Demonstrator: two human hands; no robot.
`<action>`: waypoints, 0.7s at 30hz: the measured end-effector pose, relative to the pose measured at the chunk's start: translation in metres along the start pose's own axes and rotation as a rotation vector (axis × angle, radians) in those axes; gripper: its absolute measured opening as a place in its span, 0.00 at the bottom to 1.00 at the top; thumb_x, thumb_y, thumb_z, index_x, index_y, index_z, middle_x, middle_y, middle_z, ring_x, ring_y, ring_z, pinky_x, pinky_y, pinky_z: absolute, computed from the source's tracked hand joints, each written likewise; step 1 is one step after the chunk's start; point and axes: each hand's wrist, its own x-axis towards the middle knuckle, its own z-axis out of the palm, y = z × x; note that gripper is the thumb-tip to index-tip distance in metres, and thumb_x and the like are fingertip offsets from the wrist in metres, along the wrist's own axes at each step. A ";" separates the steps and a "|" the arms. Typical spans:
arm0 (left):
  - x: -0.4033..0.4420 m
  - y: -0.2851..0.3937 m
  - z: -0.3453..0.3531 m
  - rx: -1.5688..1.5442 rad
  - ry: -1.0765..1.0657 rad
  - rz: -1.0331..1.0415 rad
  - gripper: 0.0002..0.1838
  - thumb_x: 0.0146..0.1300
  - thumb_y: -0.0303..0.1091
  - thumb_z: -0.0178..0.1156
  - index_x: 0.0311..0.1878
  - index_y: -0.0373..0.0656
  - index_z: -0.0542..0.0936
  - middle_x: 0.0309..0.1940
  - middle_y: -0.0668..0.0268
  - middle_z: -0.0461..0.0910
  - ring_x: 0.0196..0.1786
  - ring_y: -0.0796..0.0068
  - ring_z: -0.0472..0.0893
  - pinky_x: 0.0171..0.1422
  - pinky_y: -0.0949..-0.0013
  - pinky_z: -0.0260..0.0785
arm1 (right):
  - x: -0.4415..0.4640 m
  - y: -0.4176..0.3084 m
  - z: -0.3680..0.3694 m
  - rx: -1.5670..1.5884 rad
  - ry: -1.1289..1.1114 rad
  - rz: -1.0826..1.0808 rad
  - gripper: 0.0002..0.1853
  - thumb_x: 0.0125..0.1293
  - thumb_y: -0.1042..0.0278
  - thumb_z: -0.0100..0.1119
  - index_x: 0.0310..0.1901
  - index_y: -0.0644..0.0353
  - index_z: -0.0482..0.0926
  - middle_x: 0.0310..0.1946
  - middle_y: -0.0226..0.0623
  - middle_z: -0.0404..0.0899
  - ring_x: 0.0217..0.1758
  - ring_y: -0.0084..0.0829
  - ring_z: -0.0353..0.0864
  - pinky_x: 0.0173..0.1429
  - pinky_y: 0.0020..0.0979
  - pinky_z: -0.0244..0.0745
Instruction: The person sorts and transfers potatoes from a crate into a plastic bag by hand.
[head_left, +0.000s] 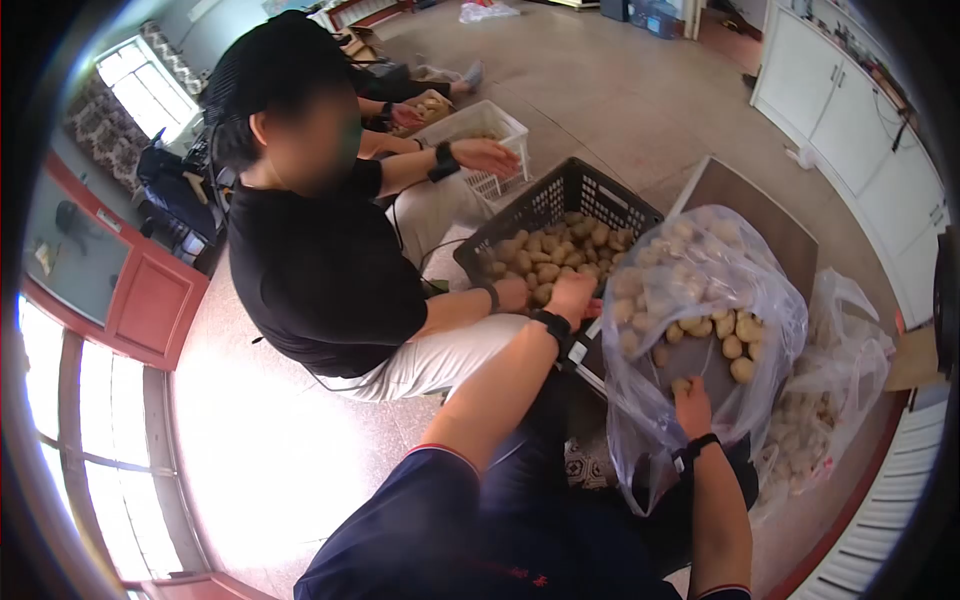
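Note:
My right hand [693, 408] is closed on a small potato [682, 386] at the opening of a clear plastic bag [640, 440]. Inside that bag, more potatoes [742, 370] lie on a dark flat surface. My left hand [572, 298] reaches over the near rim of a black slatted crate [590, 180], its fingers bent down among the potatoes [548, 250]. What those fingers grip, if anything, is hidden behind the hand. Beside it, a co-worker's hand [511, 294] also rests at the crate, while that person's other hand [487, 156] is held out above a white basket.
The co-worker in a black shirt [310, 270] sits close on my left. A white basket [500, 125] stands beyond the crate. Another clear bag of potatoes [810, 420] lies at my right. White cabinets [850, 90] line the right wall; a red door [155, 310] stands at left.

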 end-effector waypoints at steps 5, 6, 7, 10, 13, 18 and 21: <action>-0.011 0.001 0.020 0.177 -0.174 -0.045 0.14 0.63 0.37 0.57 0.50 0.43 0.73 0.41 0.62 0.75 0.36 0.63 0.81 0.35 0.63 0.77 | 0.008 -0.019 -0.016 0.780 -0.072 0.313 0.23 0.65 0.54 0.52 0.55 0.61 0.72 0.39 0.42 0.78 0.38 0.33 0.80 0.36 0.34 0.74; -0.017 0.001 0.022 0.207 -0.255 -0.068 0.16 0.64 0.40 0.59 0.51 0.43 0.73 0.45 0.61 0.75 0.40 0.62 0.81 0.39 0.62 0.77 | 0.013 -0.026 -0.017 0.839 -0.102 0.355 0.19 0.66 0.54 0.51 0.52 0.58 0.74 0.35 0.34 0.77 0.32 0.24 0.76 0.29 0.27 0.70; -0.022 0.001 0.025 0.219 -0.283 -0.087 0.16 0.64 0.40 0.59 0.51 0.43 0.73 0.45 0.61 0.75 0.40 0.62 0.81 0.39 0.62 0.77 | 0.014 -0.039 -0.022 0.886 -0.135 0.268 0.17 0.68 0.53 0.51 0.48 0.57 0.75 0.32 0.32 0.77 0.28 0.23 0.75 0.28 0.26 0.70; -0.026 -0.001 0.031 0.309 -0.367 -0.152 0.21 0.67 0.46 0.57 0.56 0.44 0.72 0.50 0.59 0.76 0.44 0.61 0.82 0.45 0.60 0.77 | 0.009 -0.094 -0.043 1.000 -0.261 0.222 0.14 0.71 0.50 0.51 0.40 0.51 0.77 0.27 0.27 0.77 0.23 0.20 0.74 0.27 0.23 0.68; -0.030 -0.001 0.041 0.378 -0.449 -0.266 0.22 0.69 0.50 0.54 0.57 0.45 0.71 0.51 0.58 0.76 0.46 0.61 0.82 0.49 0.61 0.75 | 0.015 -0.121 -0.040 1.110 -0.339 0.117 0.14 0.71 0.51 0.52 0.39 0.53 0.77 0.25 0.26 0.76 0.23 0.19 0.72 0.26 0.23 0.68; -0.033 0.002 0.046 0.287 -0.696 -0.327 0.17 0.69 0.48 0.55 0.53 0.47 0.75 0.44 0.66 0.80 0.40 0.69 0.80 0.38 0.68 0.71 | 0.010 -0.149 -0.036 1.084 -0.275 0.090 0.18 0.71 0.53 0.54 0.50 0.60 0.76 0.35 0.29 0.78 0.30 0.19 0.73 0.32 0.24 0.70; -0.016 -0.001 0.033 0.321 -0.610 -0.332 0.15 0.68 0.46 0.56 0.51 0.48 0.77 0.39 0.70 0.81 0.34 0.72 0.78 0.34 0.70 0.68 | 0.008 -0.134 -0.024 1.035 -0.265 0.066 0.21 0.70 0.55 0.57 0.56 0.62 0.74 0.41 0.32 0.78 0.38 0.19 0.74 0.39 0.26 0.74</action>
